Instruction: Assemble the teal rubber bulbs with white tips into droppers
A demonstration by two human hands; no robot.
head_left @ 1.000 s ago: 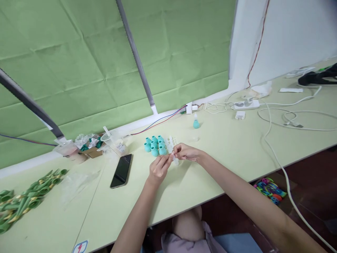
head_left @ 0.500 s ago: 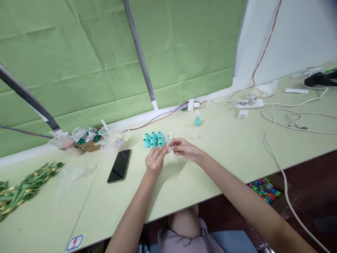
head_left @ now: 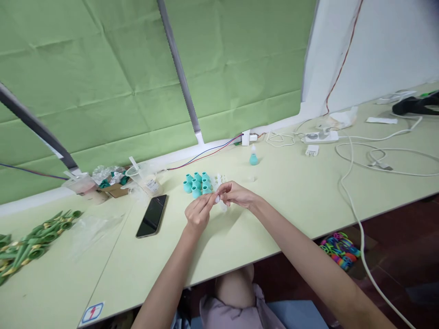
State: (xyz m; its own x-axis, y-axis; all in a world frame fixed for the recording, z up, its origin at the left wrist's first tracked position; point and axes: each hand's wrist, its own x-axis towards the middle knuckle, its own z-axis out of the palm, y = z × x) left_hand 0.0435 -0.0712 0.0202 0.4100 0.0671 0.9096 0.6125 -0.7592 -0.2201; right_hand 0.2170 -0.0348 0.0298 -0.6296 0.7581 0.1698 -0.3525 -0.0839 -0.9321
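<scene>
Pinched nearly closed, left hand [head_left: 199, 213] and right hand [head_left: 237, 194] hold a small white piece [head_left: 217, 199], partly hidden, above the table [head_left: 295, 187]. At least 7 teal bulbs [head_left: 196, 183] stand just beyond the left hand; a phone [head_left: 152, 216] lies to its left, a teal bottle [head_left: 253, 158] farther back.

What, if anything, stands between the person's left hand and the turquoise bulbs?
Nothing visible: the left hand is in front of the nearest turquoise bulbs; whether they touch is unclear. The phone lies to the left.

A phone [head_left: 152, 216] lies near a plastic cup [head_left: 151, 182].
</scene>
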